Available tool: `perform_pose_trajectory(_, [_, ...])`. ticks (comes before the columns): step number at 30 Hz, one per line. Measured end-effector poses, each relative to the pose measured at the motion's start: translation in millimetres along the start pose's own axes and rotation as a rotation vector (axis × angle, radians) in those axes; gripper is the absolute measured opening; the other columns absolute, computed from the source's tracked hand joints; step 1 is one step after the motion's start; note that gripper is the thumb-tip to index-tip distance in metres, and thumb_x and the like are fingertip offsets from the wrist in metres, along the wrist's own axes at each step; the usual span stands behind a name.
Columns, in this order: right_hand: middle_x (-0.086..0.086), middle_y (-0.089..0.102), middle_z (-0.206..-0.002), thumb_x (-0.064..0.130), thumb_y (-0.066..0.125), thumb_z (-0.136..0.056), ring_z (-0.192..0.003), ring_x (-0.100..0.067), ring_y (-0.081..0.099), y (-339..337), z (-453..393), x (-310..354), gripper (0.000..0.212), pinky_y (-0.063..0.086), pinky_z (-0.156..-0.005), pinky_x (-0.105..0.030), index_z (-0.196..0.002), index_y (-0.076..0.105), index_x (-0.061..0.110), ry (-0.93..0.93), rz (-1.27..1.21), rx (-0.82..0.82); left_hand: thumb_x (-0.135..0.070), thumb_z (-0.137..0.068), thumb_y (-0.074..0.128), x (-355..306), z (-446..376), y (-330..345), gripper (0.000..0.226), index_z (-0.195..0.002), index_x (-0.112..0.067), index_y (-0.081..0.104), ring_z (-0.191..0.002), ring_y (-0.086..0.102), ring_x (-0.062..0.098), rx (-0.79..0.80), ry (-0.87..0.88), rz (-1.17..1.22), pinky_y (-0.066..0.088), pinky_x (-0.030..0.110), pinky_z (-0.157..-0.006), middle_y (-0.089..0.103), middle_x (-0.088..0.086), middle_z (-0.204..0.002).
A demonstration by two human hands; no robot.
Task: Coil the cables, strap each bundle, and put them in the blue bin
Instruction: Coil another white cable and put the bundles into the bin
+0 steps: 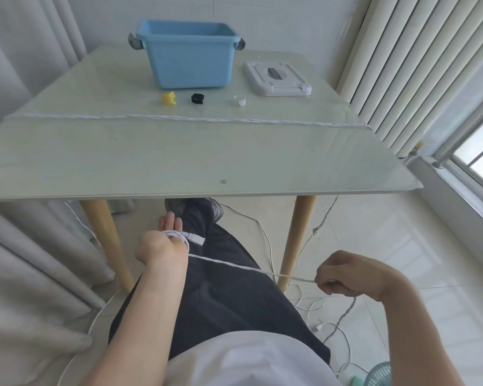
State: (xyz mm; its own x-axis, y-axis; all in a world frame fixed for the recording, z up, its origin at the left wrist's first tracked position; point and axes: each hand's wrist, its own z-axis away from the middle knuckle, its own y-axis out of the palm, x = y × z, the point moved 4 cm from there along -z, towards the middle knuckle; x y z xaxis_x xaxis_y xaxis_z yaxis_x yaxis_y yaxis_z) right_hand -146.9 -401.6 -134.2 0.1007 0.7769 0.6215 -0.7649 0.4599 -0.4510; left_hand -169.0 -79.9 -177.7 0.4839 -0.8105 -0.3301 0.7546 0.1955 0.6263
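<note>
Only one mark shows, a small round stamp (223, 181) near the tabletop's (151, 157) front edge, too small to read. One blue bin (188, 55) stands by the far edge, one white lid (276, 78) right of it. Three straps lie before the bin: yellow (169, 98), black (197, 98), white (239, 100). One white cable (234, 264) loops round the left hand (162, 243), its fingers straight; the right hand (343, 274) pinches it taut below the table.
</note>
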Motion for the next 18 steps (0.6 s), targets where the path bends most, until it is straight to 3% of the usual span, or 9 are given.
perform_pose_trajectory(2, [-0.005, 0.027, -0.049, 0.03, 0.059, -0.07, -0.052, -0.022, 0.017, 4, 5, 5, 0.023, 0.016, -0.052, -0.029, -0.056, 0.057, 0.012, -0.082, -0.009, 0.064, -0.02, -0.107, 0.008, 2, 2, 2, 0.047, -0.135, 0.0, 0.04, -0.128, 0.055, 0.033, 0.065, 0.016, -0.041, 0.038, 0.044, -0.113, 0.053, 0.02, -0.134])
perform_pose_trajectory(4, [-0.006, 0.025, -0.05, 0.03, 0.059, -0.073, -0.052, -0.023, 0.016, 4, 11, 13, 0.025, 0.015, -0.053, -0.031, -0.055, 0.058, 0.013, -0.209, -0.069, 0.118, -0.014, -0.105, 0.008, 6, 3, 6, 0.043, -0.115, -0.004, 0.049, -0.127, 0.055, 0.035, 0.232, 0.029, -0.18, 0.033, 0.045, -0.116, 0.05, 0.024, -0.136])
perform_pose_trajectory(6, [-0.007, 0.027, -0.05, 0.03, 0.059, -0.073, -0.05, -0.021, 0.016, 0, 18, 22, 0.024, 0.014, -0.052, -0.032, -0.052, 0.059, 0.019, -0.347, -0.156, 0.148, -0.007, -0.105, 0.015, 15, 4, 7, 0.037, -0.085, -0.008, 0.046, -0.092, 0.074, 0.025, 0.391, 0.108, -0.491, 0.044, 0.047, -0.105, 0.061, 0.022, -0.116])
perform_pose_trajectory(7, [-0.005, 0.03, -0.049, 0.029, 0.058, -0.073, -0.048, -0.02, 0.018, -2, 20, 25, 0.023, 0.014, -0.052, -0.033, -0.052, 0.06, 0.022, -0.408, -0.209, 0.165, -0.005, -0.106, 0.019, 20, 4, 6, 0.038, -0.08, -0.007, 0.046, -0.073, 0.074, 0.018, 0.432, 0.179, -0.669, 0.05, 0.045, -0.096, 0.065, 0.018, -0.102])
perform_pose_trajectory(9, [0.004, 0.041, -0.048, 0.026, 0.058, -0.075, -0.044, -0.014, 0.025, -4, 24, 32, 0.02, 0.016, -0.049, -0.031, -0.056, 0.066, 0.022, -0.518, -0.302, 0.218, -0.009, -0.108, 0.028, 32, 11, 6, 0.034, -0.086, 0.0, 0.053, -0.066, 0.074, 0.018, 0.518, 0.292, -0.977, 0.058, 0.042, -0.083, 0.071, 0.013, -0.088])
perform_pose_trajectory(11, [0.004, 0.05, -0.052, 0.022, 0.061, -0.082, -0.044, -0.009, 0.033, -5, 25, 38, 0.019, 0.02, -0.047, -0.027, -0.067, 0.072, 0.019, -0.624, -0.395, 0.27, -0.014, -0.108, 0.034, 46, 17, 5, 0.027, -0.099, 0.002, 0.053, -0.069, 0.074, 0.023, 0.642, 0.272, -1.25, 0.06, 0.037, -0.072, 0.074, 0.012, -0.086])
perform_pose_trajectory(13, [-0.002, 0.05, -0.056, 0.027, 0.067, -0.09, -0.047, -0.007, 0.037, -7, 24, 45, 0.02, 0.024, -0.045, -0.021, -0.08, 0.074, 0.012, -0.724, -0.541, 0.277, -0.019, -0.107, 0.037, 53, 24, 1, 0.021, -0.106, -0.002, 0.049, -0.059, 0.068, 0.023, 0.767, 0.202, -1.51, 0.057, 0.034, -0.062, 0.075, 0.008, -0.081])
perform_pose_trajectory(16, [0.002, 0.044, -0.059, 0.041, 0.073, -0.087, -0.05, -0.01, 0.031, -13, 17, 53, 0.031, 0.023, -0.047, -0.021, -0.086, 0.074, 0.01, -0.727, -0.711, 0.105, -0.027, -0.107, 0.037, 55, 39, 0, 0.03, -0.107, 0.001, 0.049, -0.045, 0.041, 0.019, 0.967, 0.056, -1.722, 0.041, 0.033, -0.049, 0.07, 0.009, -0.069])
perform_pose_trajectory(18, [0.0, 0.043, -0.06, 0.041, 0.072, -0.087, -0.051, -0.012, 0.031, -15, 9, 56, 0.032, 0.026, -0.048, -0.02, -0.085, 0.073, 0.008, -0.694, -0.746, -0.054, -0.041, -0.108, 0.029, 55, 51, 0, 0.05, -0.1, 0.001, 0.056, -0.041, 0.03, 0.016, 1.072, -0.118, -1.674, 0.027, 0.026, -0.044, 0.06, 0.011, -0.058])
